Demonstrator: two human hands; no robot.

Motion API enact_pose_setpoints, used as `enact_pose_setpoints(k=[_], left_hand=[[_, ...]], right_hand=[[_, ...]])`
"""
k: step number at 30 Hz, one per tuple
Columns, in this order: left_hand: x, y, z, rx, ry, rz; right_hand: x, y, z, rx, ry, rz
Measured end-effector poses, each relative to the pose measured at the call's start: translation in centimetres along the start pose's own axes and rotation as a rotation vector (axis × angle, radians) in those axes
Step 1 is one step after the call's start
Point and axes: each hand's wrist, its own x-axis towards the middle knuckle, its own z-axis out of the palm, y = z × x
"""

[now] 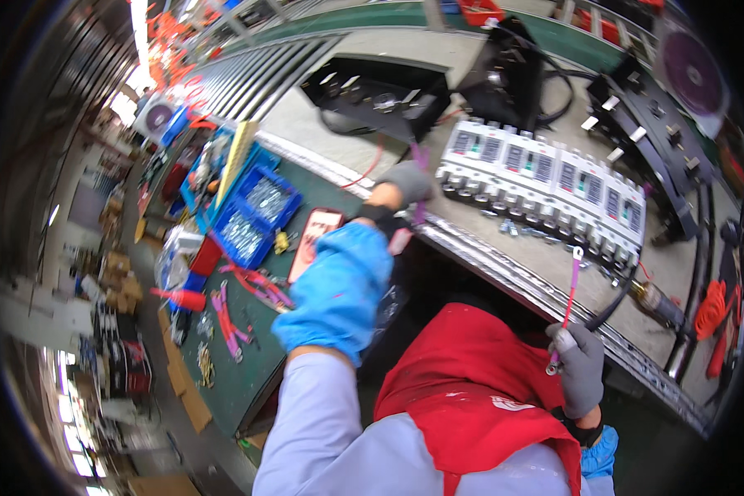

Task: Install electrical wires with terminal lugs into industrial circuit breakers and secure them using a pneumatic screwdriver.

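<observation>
My left hand (407, 183), in a grey glove, reaches to the bench edge beside the black metal box. Its fingers are closed around purple-sleeved cable pieces (421, 155), whose ends stick out above and below the hand. At the lower right, my right hand (583, 368), also gloved, is closed on a short red cable (570, 302) with purple sleeves and metal ring terminals. That cable points up toward a row of white circuit breakers (541, 169). Loose screws (512, 227) lie along the breakers' near side.
Black metal boxes (426, 91) stand at the back, another (649, 140) at right. A power screwdriver (657, 304) lies near the right edge. On the green table are blue screw bins (264, 198), a phone (312, 240) and more red-purple cables (226, 322). Rollers (256, 78) run behind.
</observation>
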Motion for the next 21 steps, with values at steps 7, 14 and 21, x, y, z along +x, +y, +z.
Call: enact_pose_setpoints(k=[7, 14, 21], left_hand=[[-1.6, 2.5, 1.5, -0.302, 0.156, -0.324], [-3.8, 1.9, 1.5, -0.187, 0.057, -0.202], [-1.3, 3.4, -0.3, -0.165, 0.2, -0.218]], right_hand=[[0.7, -1.2, 2.6, -0.016, -0.144, 0.049], [0.9, -1.8, 4.4, 0.002, -0.237, 0.046], [1.8, -1.7, 5.7, -0.008, -0.273, 0.118]])
